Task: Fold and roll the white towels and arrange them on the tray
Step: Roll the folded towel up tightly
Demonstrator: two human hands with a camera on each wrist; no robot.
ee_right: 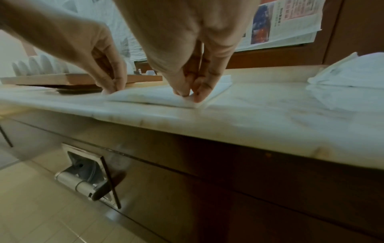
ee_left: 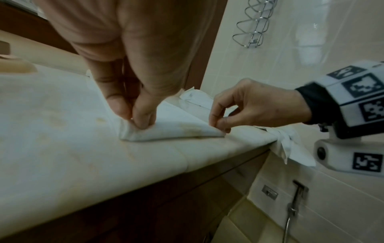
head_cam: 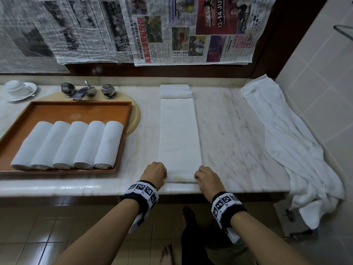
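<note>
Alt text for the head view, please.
Left hand and right hand pinch the near corners of a long folded white towel on a pale marble counter. Five rolled white towels lie side by side in a brown wooden tray.

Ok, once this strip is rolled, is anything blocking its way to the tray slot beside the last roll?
Nothing visible does. Both hands pinch the folded towel at its near corners. Bare counter lies between it and the tray, with open floor beyond the five rolled towels.

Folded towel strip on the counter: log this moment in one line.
stage: roll start | left hand: pinches near-left corner of folded towel strip | right hand: pinches near-right corner | tray: five rolled towels
</note>
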